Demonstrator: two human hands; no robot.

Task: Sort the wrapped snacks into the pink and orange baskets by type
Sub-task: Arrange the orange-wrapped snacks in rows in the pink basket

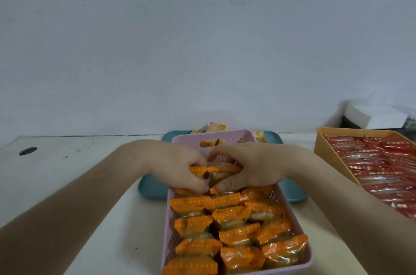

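Note:
A pink basket (284, 201) stands in front of me, lengthwise, with several orange-wrapped snacks (227, 227) packed in rows. My left hand (177, 168) and my right hand (249, 166) meet over its far half, each gripping an orange-wrapped snack (219, 170) down inside the basket. An orange basket (331, 146) at the right holds several red-wrapped snacks (378, 168) laid in rows. Behind the pink basket a few more orange and yellow wrapped snacks (215, 127) lie on a teal tray (150, 186).
The teal tray lies under the pink basket's far end. A white box (376, 115) rests at the back right, by the wall. A round hole (28, 150) is in the white table at the far left. The wall runs close behind the tray.

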